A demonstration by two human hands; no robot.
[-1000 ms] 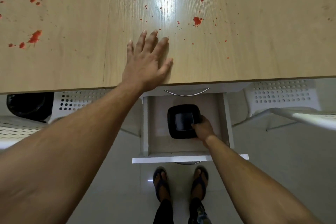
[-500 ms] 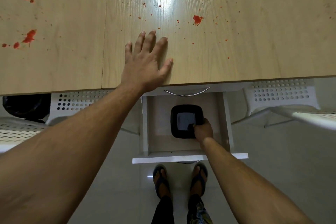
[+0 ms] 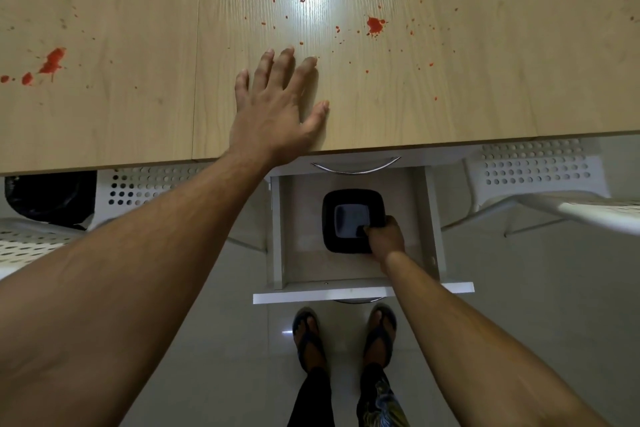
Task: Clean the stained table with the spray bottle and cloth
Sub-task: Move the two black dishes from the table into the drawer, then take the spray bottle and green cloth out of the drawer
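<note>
Wooden table (image 3: 485, 87), spattered with red stains (image 3: 374, 25), is pressed by the left hand (image 3: 273, 111), laid flat with fingers spread. Below it, a black dish (image 3: 346, 204) in an open white drawer (image 3: 277, 236) is gripped at its corner by the right hand (image 3: 386, 236). White chairs (image 3: 540, 184) are seen on both sides.

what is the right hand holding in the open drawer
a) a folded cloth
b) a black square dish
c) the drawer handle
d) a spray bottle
b: the right hand grips the near right corner of a black square dish sitting inside the open drawer, while the left hand rests flat on the stained table.
</note>
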